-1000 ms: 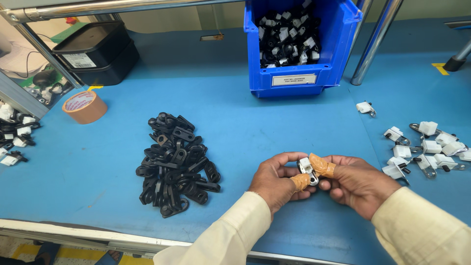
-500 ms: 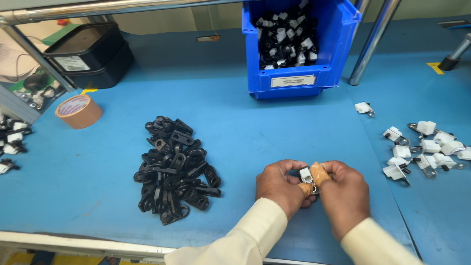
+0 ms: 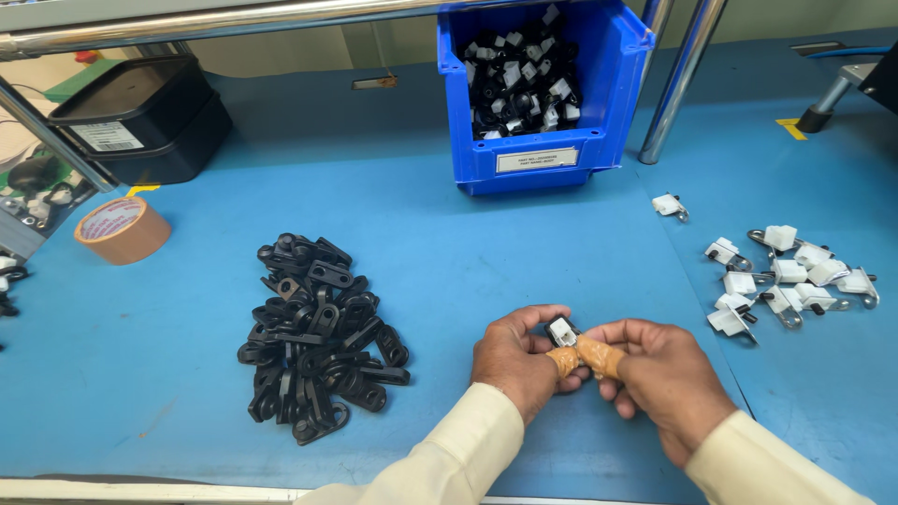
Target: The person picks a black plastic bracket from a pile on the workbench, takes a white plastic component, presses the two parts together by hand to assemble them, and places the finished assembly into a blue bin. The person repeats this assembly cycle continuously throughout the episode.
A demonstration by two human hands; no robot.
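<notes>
My left hand (image 3: pixel 516 358) and my right hand (image 3: pixel 660 372) meet near the front edge of the blue table (image 3: pixel 449 243). Together they pinch a small part (image 3: pixel 561 331) made of a black piece with a white clip seated in it. Tan rubber cots cover my thumbs, which press on the part. A heap of black plastic brackets (image 3: pixel 318 337) lies to the left of my hands. A scatter of white clips with metal loops (image 3: pixel 786 276) lies to the right.
A blue bin (image 3: pixel 543 159) holding several black-and-white parts stands at the back centre. One lone white clip (image 3: pixel 669 205) lies near it. A roll of brown tape (image 3: pixel 123 229) and a black box (image 3: pixel 140 117) sit at the left. Two metal posts (image 3: pixel 683 79) rise behind.
Both hands stay joined on the small part, with the thumbs shifting over it. The view has tilted slightly, so the table items sit a little differently in the frame.
</notes>
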